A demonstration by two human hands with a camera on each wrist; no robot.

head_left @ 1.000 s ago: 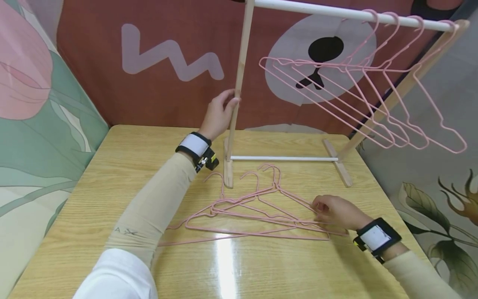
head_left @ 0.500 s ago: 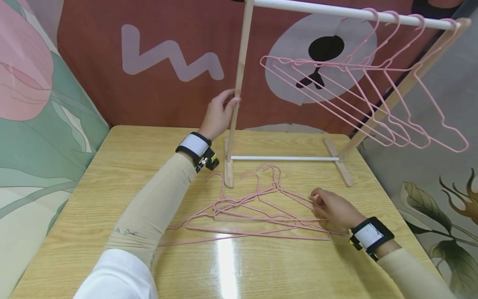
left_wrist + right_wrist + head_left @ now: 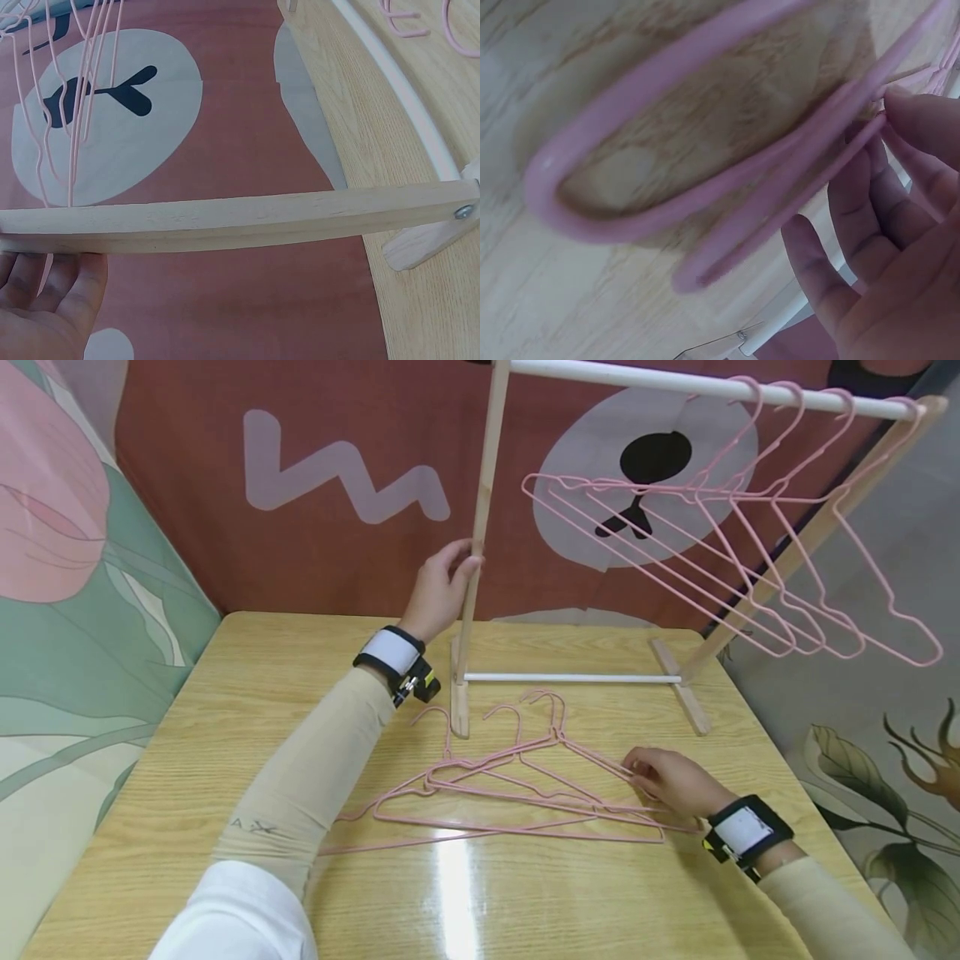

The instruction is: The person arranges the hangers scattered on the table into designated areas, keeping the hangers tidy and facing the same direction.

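Several pink wire hangers [image 3: 510, 785] lie overlapped on the wooden table [image 3: 525, 902]. My right hand [image 3: 663, 779] rests at their right end, its fingertips [image 3: 919, 124] pinching one hanger's wire [image 3: 780, 180] while the other fingers curl below it. My left hand [image 3: 438, 589] holds the left upright post [image 3: 480, 485] of a small wooden clothes rack. In the left wrist view that hand's fingers [image 3: 52, 300] press against the post [image 3: 225, 221]. Several more pink hangers [image 3: 750, 527] hang from the rack's white top rail [image 3: 675, 385].
The rack's feet and white lower crossbar [image 3: 570, 677] stand at the table's far side. A red patterned backdrop [image 3: 315, 527] rises behind it, and a floral cloth [image 3: 75, 610] lies along the left. The table's edge runs close on the right.
My right hand has shifted slightly along the right end of the lying hangers. The hanging hangers sway a little. My left hand has stayed on the post.
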